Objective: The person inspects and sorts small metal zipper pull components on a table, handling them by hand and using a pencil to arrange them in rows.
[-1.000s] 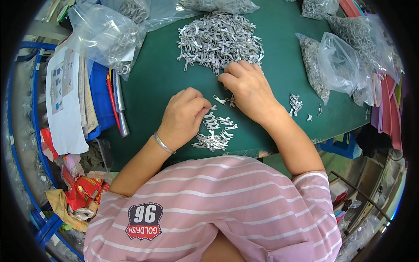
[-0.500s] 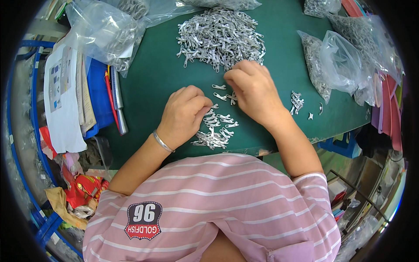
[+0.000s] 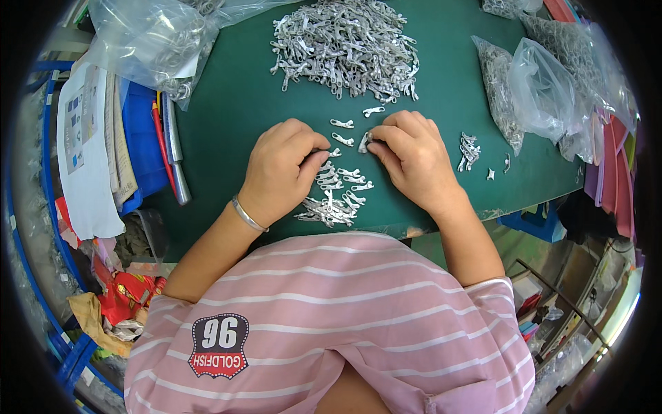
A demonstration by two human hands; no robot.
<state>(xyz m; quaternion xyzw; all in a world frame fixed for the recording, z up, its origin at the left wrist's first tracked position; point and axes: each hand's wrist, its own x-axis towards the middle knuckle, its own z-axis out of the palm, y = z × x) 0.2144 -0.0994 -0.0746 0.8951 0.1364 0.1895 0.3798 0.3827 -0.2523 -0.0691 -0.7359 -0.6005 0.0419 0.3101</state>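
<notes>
My right hand [image 3: 419, 160] is closed in a pinch at the middle of the green table, its thumb and fingertips on a small silver metal piece [image 3: 363, 143]. Across from it, my left hand [image 3: 281, 164] is also pinched, at the end of another small silver piece [image 3: 335, 152] whose near end its fingertips cover. Several like pieces with a slotted loop at one end lie between the hands, among them a loose piece [image 3: 342, 124]. Closer to me is a small heap [image 3: 327, 211] of them. A large pile of silver pieces [image 3: 345, 48] spreads beyond my hands.
Clear plastic bags of metal parts stand at the far left [image 3: 155, 41] and right [image 3: 498, 93]. A small cluster of silver pieces [image 3: 469, 152] lies right of my right hand. On the left are a blue tray [image 3: 141, 145], a red pen [image 3: 163, 145] and papers [image 3: 83, 152].
My right hand has drawn back from the edge of the large pile toward me, with a silver piece now showing at its fingertips. My left hand stays beside the laid-out pieces.
</notes>
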